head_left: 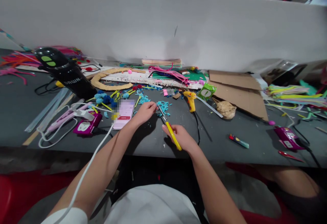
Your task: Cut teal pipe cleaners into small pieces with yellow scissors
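Matte gray tabletop (219,137) is cluttered along its far edge. Flat brown cardboard (237,99) is laid toward the far right corner; glossy black cylindrical tumbler (67,74) is stood toward the far left. Left forearm is crossed in view by smooth white cable (102,140). Flat smartphone (127,115) is set beside it. Yellow plastic glue gun (190,100) is parked right of center. Yellow-handled metal scissors (172,135) are grasped by right hand (182,138), mid front edge. Left hand (146,112) is at the blades; pinch can't be confirmed. Short blue snippets (166,107) are heaped beside.
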`<state>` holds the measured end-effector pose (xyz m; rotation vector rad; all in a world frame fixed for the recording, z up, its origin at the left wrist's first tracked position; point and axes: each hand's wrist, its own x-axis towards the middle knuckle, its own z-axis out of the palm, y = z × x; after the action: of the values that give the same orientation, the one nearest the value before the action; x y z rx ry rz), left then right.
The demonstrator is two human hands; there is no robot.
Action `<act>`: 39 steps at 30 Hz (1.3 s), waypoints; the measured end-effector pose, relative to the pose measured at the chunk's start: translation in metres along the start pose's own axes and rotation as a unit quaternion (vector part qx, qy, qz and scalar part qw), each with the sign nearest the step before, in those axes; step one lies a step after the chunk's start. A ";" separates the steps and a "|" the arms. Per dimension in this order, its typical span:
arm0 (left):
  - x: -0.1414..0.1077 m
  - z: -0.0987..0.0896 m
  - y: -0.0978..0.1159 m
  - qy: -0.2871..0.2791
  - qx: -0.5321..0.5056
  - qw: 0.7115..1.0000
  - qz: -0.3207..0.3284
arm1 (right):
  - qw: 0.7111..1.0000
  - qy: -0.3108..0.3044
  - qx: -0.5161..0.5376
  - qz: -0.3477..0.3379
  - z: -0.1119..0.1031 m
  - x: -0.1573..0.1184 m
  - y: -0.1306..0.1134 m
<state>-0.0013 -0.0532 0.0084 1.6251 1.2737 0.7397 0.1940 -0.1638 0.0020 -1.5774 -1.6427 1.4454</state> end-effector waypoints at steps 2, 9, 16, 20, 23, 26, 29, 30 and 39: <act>0.001 -0.002 -0.001 0.014 0.014 1.000 0.009 | 1.000 -0.004 -0.001 0.007 0.000 -0.001 0.000; 0.002 -0.002 0.000 0.013 0.052 0.998 0.036 | 1.000 -0.008 0.010 0.020 0.001 -0.003 -0.004; -0.001 0.002 0.002 -0.004 0.064 0.997 0.049 | 0.999 -0.008 0.030 0.020 0.004 -0.001 -0.005; -0.001 0.001 0.005 -0.009 0.077 0.996 0.045 | 0.999 0.000 0.022 0.024 0.006 0.001 -0.003; 0.000 0.001 0.007 -0.012 0.081 0.996 0.040 | 0.999 0.001 0.010 0.033 0.006 0.004 -0.001; 0.003 0.001 0.004 -0.012 0.081 0.996 0.024 | 0.999 -0.004 0.001 0.042 0.006 0.008 -0.001; 0.005 0.000 -0.001 -0.019 0.067 0.998 0.006 | 0.999 -0.011 -0.004 0.046 0.005 0.011 -0.002; 0.006 0.000 -0.003 -0.023 0.057 0.998 -0.003 | 0.999 -0.013 -0.005 0.047 0.005 0.012 -0.002; 0.008 0.004 -0.007 -0.051 -0.045 0.994 -0.080 | 0.996 -0.005 0.003 0.084 0.004 0.017 -0.001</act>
<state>0.0017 -0.0465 -0.0001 1.4520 1.2622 0.5993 0.1855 -0.1496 -0.0047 -1.7433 -1.5403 1.5418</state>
